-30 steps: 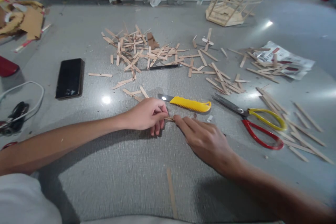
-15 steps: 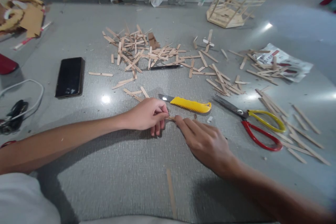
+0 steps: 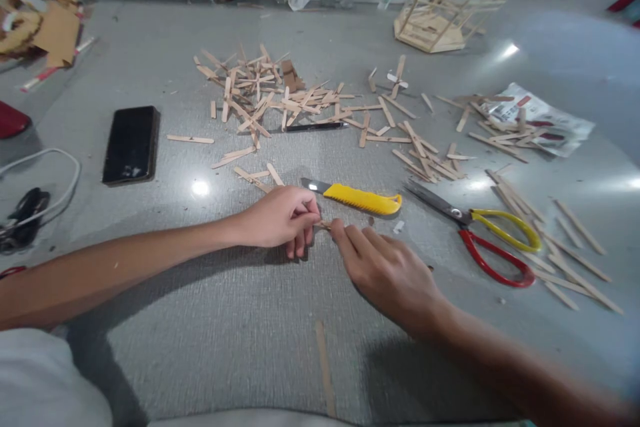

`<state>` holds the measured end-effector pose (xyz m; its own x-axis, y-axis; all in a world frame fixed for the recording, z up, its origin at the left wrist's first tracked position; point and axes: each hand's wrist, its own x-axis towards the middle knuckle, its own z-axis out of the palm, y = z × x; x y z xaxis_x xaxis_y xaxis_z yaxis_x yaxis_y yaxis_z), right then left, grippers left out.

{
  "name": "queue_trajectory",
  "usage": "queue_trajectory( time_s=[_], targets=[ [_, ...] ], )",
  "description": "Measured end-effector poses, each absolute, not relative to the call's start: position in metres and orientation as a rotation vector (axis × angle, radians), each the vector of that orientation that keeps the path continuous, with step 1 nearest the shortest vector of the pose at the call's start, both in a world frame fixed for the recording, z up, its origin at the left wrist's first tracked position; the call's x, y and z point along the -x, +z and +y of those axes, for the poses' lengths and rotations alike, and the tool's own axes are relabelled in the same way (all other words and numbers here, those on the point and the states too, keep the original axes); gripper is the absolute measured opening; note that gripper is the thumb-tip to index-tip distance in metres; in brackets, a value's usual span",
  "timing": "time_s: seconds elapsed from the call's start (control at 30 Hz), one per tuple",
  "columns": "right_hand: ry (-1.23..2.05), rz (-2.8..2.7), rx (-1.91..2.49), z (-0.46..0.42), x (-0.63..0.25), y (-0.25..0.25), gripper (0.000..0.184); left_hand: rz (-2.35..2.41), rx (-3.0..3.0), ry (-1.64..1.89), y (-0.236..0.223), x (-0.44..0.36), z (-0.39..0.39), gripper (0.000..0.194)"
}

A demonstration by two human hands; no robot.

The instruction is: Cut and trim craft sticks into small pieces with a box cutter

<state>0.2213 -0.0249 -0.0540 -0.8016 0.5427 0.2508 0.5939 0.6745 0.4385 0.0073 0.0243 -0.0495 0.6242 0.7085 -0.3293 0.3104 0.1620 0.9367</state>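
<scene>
My left hand (image 3: 281, 219) is closed in a pinch on one end of a small wooden stick (image 3: 324, 225) just above the grey table (image 3: 225, 340). My right hand (image 3: 387, 273) meets it from the right, its fingers pressed together on the other end of the same stick. Most of the stick is hidden between the fingertips. A yellow utility knife (image 3: 359, 199) with its blade out lies just behind both hands. Red and yellow scissors (image 3: 480, 237) lie to the right of my right hand.
Heaps of cut wooden sticks (image 3: 280, 97) spread across the middle and right of the table. A black phone (image 3: 130, 144) lies at left, cables (image 3: 30, 200) at the left edge. A stick frame model (image 3: 440, 17) stands at the back. One loose stick (image 3: 325, 367) lies near me.
Both hands stay pinched on the small stick. My right hand has edged slightly left toward the left hand.
</scene>
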Motion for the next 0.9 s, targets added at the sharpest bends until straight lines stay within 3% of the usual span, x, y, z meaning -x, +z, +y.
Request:
queue_trajectory(
  time_s=[0.33,0.67,0.9],
  targets=[
    [-0.766,-2.749,0.991,-0.027,-0.219,-0.054,0.029,0.943,-1.417,0.341,-0.048,-0.008,0.025,0.020],
    [0.098,-2.215,1.121,-0.015,-0.235,-0.064,0.016,0.905,-1.313,0.466,-0.045,-0.009,0.019,0.012],
    [-0.049,-2.085,1.149,-0.018,-0.238,-0.049,0.011,0.798,-1.301,0.595,-0.032,-0.010,0.016,0.013]
  ],
)
